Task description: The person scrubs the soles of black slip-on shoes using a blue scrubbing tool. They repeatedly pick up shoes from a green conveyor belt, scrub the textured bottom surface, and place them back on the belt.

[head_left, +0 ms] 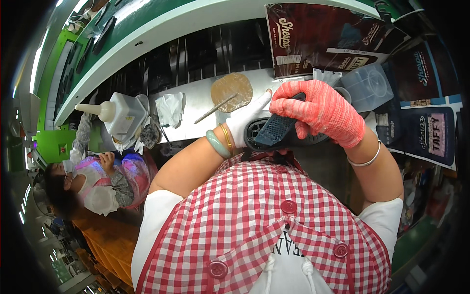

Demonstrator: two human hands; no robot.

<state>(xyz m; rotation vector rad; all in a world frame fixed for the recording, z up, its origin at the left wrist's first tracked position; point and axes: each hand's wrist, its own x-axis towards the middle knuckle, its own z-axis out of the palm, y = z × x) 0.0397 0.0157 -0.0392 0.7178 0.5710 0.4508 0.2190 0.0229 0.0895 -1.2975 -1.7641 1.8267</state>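
Observation:
My left hand (pixel 243 123), in a white glove, is closed round the near-left end of a black shoe sole (pixel 253 141) held close to my apron. Open cells show inside that end. My right hand (pixel 320 110), in a pink knitted glove, pinches a dark blue-grey textured strip (pixel 275 131) between thumb and fingers. The strip slants down over the sole, and its lower end lies at the cells. I cannot tell whether it is stuck there. The right end of the sole is partly hidden beneath my right hand.
Ahead lie a round amber pad (pixel 227 88) with a thin stick (pixel 215 108) across it and crumpled white tissue (pixel 170 110). A white nozzle bottle (pixel 122 116) stands left. Right are a clear plastic tub (pixel 368 87) and dark red cardboard (pixel 318 41). A masked person (pixel 105 181) sits left.

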